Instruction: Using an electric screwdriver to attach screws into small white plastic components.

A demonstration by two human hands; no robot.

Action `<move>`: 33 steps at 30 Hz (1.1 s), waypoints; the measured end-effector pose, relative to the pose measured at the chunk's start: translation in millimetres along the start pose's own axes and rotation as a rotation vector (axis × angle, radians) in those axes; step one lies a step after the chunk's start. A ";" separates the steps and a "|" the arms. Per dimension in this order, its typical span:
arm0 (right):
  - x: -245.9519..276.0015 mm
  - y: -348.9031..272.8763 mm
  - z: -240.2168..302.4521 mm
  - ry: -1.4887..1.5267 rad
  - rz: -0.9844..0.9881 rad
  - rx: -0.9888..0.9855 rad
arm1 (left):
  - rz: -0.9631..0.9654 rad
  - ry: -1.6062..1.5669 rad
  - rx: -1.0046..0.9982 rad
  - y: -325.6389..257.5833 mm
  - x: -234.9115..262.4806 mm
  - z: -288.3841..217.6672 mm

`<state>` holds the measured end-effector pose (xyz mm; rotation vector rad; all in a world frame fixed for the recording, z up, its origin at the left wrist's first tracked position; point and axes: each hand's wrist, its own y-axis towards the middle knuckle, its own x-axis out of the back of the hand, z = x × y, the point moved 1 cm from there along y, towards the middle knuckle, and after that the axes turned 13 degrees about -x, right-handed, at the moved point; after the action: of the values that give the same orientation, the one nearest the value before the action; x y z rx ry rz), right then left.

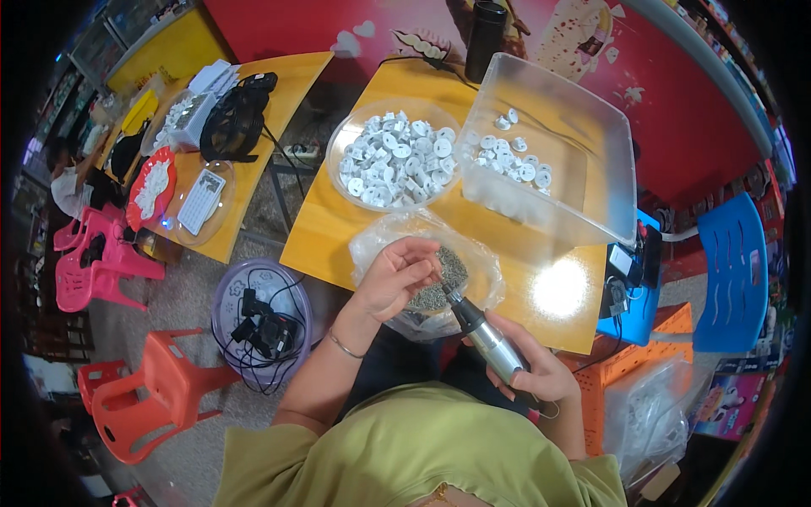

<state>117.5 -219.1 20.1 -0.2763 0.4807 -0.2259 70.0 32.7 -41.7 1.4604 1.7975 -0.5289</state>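
Observation:
My right hand (541, 365) is wrapped round a silver and black electric screwdriver (492, 342), its tip pointing up and to the left. Close to that tip, my left hand (397, 277) has thumb and fingers pinched together; whatever lies between them is too small to make out. Just beyond both hands, a clear plastic bag (380, 239) lies at the table's near edge with a heap of small grey metal pieces, which look like screws (452, 269), inside. Farther off stands a round clear bowl (340, 135) piled with small white plastic parts (395, 160).
Right of the bowl, a large clear plastic bin (583, 182) holds more white parts. A black bottle (486, 40) stands at the yellow table's (325, 224) far edge. To the left are a purple basin (221, 308) of cables and an orange chair (160, 380); a blue chair (733, 270) is at right.

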 end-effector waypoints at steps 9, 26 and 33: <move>0.9 -4.3 -1.3 0.035 0.008 -0.002 | -0.019 0.135 0.025 0.9 -9.8 -7.9; 3.9 -4.7 3.5 -0.067 -0.027 -0.091 | 0.082 0.456 0.034 7.4 -11.2 -28.1; 5.6 -2.3 0.7 -0.101 -0.084 -0.127 | 0.086 0.527 0.102 10.1 -12.1 -28.0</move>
<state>122.3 -222.7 19.1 -0.4301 0.3844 -0.2620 72.4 47.7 -13.4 1.8645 2.1131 -0.2008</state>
